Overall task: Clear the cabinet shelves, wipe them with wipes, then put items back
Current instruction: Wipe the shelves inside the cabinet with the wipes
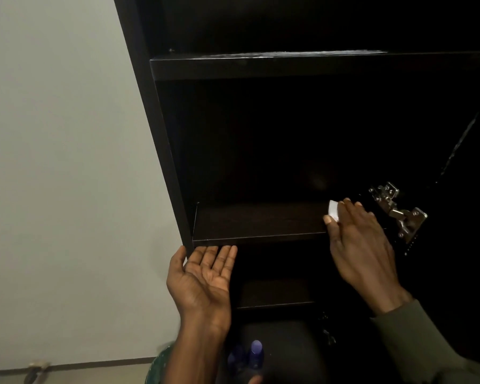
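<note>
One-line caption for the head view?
Right hand presses a wipe on the shelf; left hand waits palm-up, open.

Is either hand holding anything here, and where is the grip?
The right hand presses a white wipe onto the shelf under flat fingers; no real grip. The left hand holds nothing.

Right hand (358, 239): we press the wipe (333, 211) on the shelf (258, 221), beside the hinge (399, 210).
Left hand (203, 275): ours, before the shelf's left end.
</note>
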The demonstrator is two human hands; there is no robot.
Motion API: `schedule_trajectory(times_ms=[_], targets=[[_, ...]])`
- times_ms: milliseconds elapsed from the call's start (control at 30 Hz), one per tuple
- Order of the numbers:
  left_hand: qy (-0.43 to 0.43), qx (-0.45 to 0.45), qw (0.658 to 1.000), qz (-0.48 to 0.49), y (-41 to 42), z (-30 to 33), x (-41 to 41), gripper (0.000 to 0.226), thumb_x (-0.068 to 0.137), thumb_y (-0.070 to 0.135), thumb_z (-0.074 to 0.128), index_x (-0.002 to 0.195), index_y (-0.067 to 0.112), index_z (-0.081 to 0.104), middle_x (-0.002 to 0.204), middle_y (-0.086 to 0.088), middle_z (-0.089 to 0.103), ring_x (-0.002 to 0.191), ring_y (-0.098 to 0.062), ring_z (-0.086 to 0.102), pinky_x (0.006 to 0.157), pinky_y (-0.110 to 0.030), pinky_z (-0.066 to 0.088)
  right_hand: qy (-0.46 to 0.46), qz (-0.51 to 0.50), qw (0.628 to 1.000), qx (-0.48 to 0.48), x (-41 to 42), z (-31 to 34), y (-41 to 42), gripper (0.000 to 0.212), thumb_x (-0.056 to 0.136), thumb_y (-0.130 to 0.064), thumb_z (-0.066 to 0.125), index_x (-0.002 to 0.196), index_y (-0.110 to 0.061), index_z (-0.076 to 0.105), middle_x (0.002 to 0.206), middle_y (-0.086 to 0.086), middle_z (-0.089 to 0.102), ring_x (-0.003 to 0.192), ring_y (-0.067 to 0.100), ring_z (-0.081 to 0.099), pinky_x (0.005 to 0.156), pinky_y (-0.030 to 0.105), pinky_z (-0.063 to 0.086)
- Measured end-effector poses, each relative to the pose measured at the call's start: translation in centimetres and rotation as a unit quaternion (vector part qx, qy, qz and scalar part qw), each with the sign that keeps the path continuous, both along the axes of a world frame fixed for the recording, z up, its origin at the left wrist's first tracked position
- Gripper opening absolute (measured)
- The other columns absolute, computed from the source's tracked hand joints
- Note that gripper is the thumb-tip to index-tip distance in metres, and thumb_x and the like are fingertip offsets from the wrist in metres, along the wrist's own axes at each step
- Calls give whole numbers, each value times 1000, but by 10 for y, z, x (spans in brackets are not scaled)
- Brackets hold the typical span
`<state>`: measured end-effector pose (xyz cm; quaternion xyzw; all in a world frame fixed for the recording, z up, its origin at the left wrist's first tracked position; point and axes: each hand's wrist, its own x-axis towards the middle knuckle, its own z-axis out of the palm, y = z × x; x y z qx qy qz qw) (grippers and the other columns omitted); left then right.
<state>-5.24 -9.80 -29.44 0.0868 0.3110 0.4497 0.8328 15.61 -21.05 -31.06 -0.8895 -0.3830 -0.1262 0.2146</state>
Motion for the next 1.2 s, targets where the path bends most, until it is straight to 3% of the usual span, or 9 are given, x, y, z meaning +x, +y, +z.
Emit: schedule_trajectory(times_ms=[233, 300, 433, 500, 600, 700, 867, 1067, 1200], targets=[[16, 3, 1000, 0, 0, 2, 0, 65, 100, 38, 40, 152, 4, 23, 155, -22, 32, 136, -42, 42, 113, -50, 37, -19, 182, 983, -29, -85, 9, 83, 58, 102, -43, 24, 150, -10, 32, 155, 7, 35, 145, 20, 28, 121, 34, 18], [22, 15, 1000, 1, -1, 2, 0, 62, 100, 38, 38, 150, 3, 29, 148, -20, 44, 134, -36, 47, 112, -44, 38, 2, 252, 967, -27, -109, 12, 104, 51, 104, -35, 32, 149, -13, 33, 154, 5, 36, 144, 19, 29, 119, 34, 23], [19, 19, 1000, -8, -1, 3, -3, 57, 100, 39, 38, 144, 3, 40, 141, -18, 54, 128, -30, 54, 111, -41, 39, 43, 374, 926, -7, -114, 24, 113, 33, 97, -16, 52, 129, -17, 58, 131, 5, 60, 123, 20, 55, 98, 40, 50], [19, 18, 999, -21, 0, 3, -4, 58, 100, 40, 38, 145, 4, 39, 147, -21, 45, 134, -35, 47, 114, -45, 34, 125, 423, 897, 30, -103, 31, 103, 29, 97, -14, 54, 123, -20, 65, 126, 0, 65, 121, 11, 57, 98, 29, 50], [10, 4, 1000, -14, 1, 3, -3, 64, 99, 39, 41, 150, 3, 28, 151, -24, 37, 133, -43, 46, 113, -51, 37, 155, 383, 906, 94, -89, 43, 101, 32, 98, -10, 52, 128, -19, 61, 131, -4, 62, 125, 3, 52, 104, 20, 44], [13, -5, 1000, -9, -1, 4, -2, 65, 99, 40, 42, 152, 6, 26, 153, -23, 35, 131, -45, 46, 112, -52, 38, 32, 265, 947, 178, -82, 46, 123, 32, 95, -8, 55, 125, -15, 62, 120, 4, 66, 111, 14, 61, 92, 28, 53], [25, 0, 1000, -11, -1, 5, -4, 63, 100, 40, 39, 150, 3, 29, 150, -21, 41, 135, -38, 45, 113, -46, 34, -17, 272, 959, 79, -106, 17, 143, 35, 89, -2, 56, 119, -18, 65, 111, 4, 68, 102, 20, 63, 82, 31, 55], [10, 7, 1000, -5, -1, 5, -5, 54, 100, 40, 40, 140, 4, 47, 131, -15, 63, 121, -29, 60, 112, -41, 39, -20, 323, 946, 23, -122, 11, 126, 41, 89, -7, 57, 130, -13, 57, 129, 7, 61, 120, 24, 57, 94, 42, 53], [-11, -9, 1000, -4, 0, 6, -5, 48, 99, 39, 40, 125, 3, 59, 130, -14, 63, 117, -26, 62, 107, -38, 43, 107, 439, 891, 47, -121, 18, 79, 35, 94, -13, 58, 128, -18, 63, 132, -3, 62, 128, 5, 50, 111, 24, 37]])
